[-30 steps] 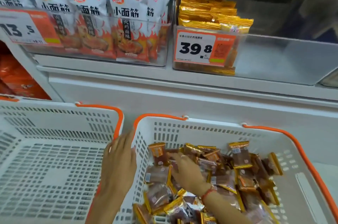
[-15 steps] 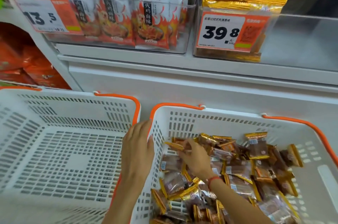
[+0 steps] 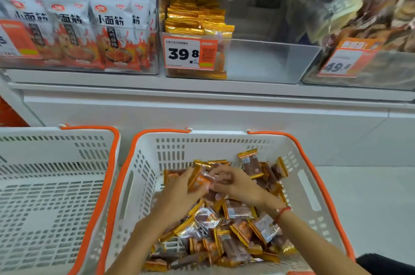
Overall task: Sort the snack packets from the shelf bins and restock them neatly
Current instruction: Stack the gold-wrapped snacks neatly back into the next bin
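Observation:
A white basket with orange handles (image 3: 143, 175) holds a heap of several small gold-edged snack packets (image 3: 233, 229). Both hands are inside it, over the heap's far side. My left hand (image 3: 177, 191) grips an orange-and-gold packet (image 3: 199, 179) by its left side. My right hand (image 3: 235, 182) pinches the same packet from the right, fingers curled. Above, a clear shelf bin (image 3: 269, 61) tagged 39.8 holds a stack of gold packets (image 3: 195, 18) at its left end.
A second white basket (image 3: 51, 196) stands to the left, with nothing in it. White-and-red noodle-snack bags (image 3: 112, 34) fill the bin at upper left. A bin of brown snacks (image 3: 381, 27) tagged 49.8 sits at upper right. A white ledge (image 3: 202, 103) runs below the shelf.
My left hand left the basket rim and moved into the right basket to meet my right hand on one packet. The camera view shifted right.

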Demonstrator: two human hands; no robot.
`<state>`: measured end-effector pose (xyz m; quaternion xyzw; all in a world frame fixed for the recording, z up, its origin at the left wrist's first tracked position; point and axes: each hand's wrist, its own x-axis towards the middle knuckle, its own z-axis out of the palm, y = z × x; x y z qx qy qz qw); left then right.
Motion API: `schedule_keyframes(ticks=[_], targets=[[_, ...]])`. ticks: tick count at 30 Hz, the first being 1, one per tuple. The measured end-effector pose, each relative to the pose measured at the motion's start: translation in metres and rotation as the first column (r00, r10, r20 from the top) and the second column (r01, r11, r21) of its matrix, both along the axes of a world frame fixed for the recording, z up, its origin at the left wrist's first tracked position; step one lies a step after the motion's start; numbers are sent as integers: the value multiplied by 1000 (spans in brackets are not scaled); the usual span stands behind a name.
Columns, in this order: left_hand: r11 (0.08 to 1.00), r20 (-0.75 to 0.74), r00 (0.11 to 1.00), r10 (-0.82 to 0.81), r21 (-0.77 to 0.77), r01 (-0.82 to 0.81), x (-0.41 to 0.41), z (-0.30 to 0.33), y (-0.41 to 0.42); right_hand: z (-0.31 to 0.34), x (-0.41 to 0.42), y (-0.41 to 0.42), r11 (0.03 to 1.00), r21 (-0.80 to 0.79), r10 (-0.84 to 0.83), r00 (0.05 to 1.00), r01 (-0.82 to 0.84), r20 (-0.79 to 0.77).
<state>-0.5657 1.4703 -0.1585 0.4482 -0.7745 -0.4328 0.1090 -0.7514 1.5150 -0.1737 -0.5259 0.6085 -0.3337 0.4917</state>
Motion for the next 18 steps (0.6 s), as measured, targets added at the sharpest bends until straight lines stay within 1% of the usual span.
schedule_keyframes(ticks=[2,4,5,6,7,8,9,10,12,14,16,17,18], targets=[[996,-27,998,57,75,-55,2,-16,-3,-4,-8,1,1000,22,-8,1000,8,-6],[965,-42,982,184,199,-172,5,-27,-5,-21,-21,1,992,85,-89,995,93,-51],[919,-86,955,284,309,-245,8,-33,-5,-34,-31,1,984,122,-110,983,128,-145],[842,-152,903,402,449,-299,9,-35,-5,-47,-41,1,976,161,-94,948,148,-303],[760,-189,847,497,566,-320,9,-37,-4,-60,-52,2,965,221,-17,878,139,-478],[690,-205,807,555,655,-308,10,-39,-4,-70,-60,4,953,283,95,785,105,-612],[645,-207,782,588,703,-299,10,-42,-4,-79,-66,5,940,336,202,686,65,-699],[607,-217,759,614,744,-279,11,-44,-3,-87,-69,5,927,374,280,599,34,-750],[556,-243,715,655,796,-238,12,-46,-4,-100,-72,3,912,409,359,456,12,-814],[529,-247,701,670,821,-216,11,-44,-5,-109,-70,-1,913,408,381,329,15,-864],[539,-245,721,648,817,-207,13,-45,-7,-118,-66,-1,935,354,346,207,0,-915],[545,-239,727,644,810,-216,14,-46,-7,-121,-66,0,947,321,316,182,-4,-931],[544,-228,729,645,808,-228,16,-47,-8,-123,-67,0,958,287,283,184,-4,-941]])
